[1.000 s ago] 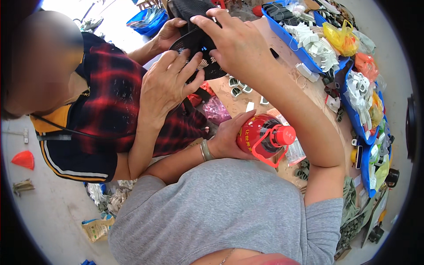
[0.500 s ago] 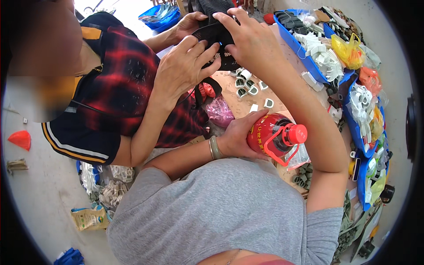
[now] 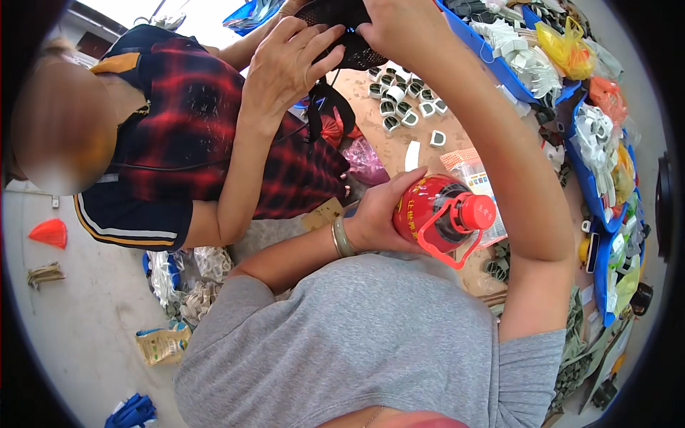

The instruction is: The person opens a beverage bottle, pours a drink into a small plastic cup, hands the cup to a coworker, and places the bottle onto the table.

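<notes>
Standing next to these two, what I notice is how the person in the grey shirt splits the work. The left hand (image 3: 374,214) has its grip wrapped shut around the body of a red bottle (image 3: 428,210), fingers curled behind it and thumb over the top side. The bottle is tipped sideways against the chest, with its red cap (image 3: 477,212) pointing away from the palm. My guess is it's tucked in close so it stays off the crowded surface (image 3: 399,153). The right hand (image 3: 399,28) is stretched far out above that grip, fingertips pressed together on a black mesh piece (image 3: 342,21). A co-worker's hand (image 3: 285,68) clamps the same piece from the other side, so between them it's held taut in the air. Below the right grip, small white-and-dark clips (image 3: 399,107) are scattered loose on the surface. Further out past it, blue trays (image 3: 499,68) hold sorted white and yellow bits, probably so they're all in arm's reach. A pink bag (image 3: 364,162) lies just above the bottle grip.
</notes>
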Action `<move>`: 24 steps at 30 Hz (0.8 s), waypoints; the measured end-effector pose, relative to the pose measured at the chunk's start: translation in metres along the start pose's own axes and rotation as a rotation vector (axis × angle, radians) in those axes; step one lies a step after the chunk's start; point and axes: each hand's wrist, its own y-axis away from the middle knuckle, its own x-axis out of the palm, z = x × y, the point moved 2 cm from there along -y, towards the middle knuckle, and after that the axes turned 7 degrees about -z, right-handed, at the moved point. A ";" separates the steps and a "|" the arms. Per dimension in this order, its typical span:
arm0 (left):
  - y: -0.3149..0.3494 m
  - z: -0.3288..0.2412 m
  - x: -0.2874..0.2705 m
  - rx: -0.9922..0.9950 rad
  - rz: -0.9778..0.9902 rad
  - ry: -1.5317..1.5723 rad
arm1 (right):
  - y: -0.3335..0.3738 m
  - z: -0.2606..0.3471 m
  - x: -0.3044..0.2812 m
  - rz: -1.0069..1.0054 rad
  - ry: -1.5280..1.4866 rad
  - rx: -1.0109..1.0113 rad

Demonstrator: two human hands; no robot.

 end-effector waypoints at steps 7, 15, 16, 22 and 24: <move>-0.001 -0.002 0.011 -0.066 -0.037 -0.002 | -0.002 -0.008 -0.019 0.034 -0.220 -0.015; 0.001 -0.024 0.014 -0.041 -0.058 -0.016 | 0.038 -0.026 -0.050 -0.074 -0.276 0.039; 0.005 -0.024 0.014 -0.029 -0.063 -0.038 | 0.049 -0.028 -0.053 -0.078 -0.274 0.035; 0.014 -0.036 0.012 0.000 -0.052 -0.048 | 0.130 -0.040 -0.067 0.074 -0.504 0.354; 0.023 -0.031 0.012 -0.078 -0.079 -0.008 | 0.158 -0.029 -0.075 0.109 -0.580 0.443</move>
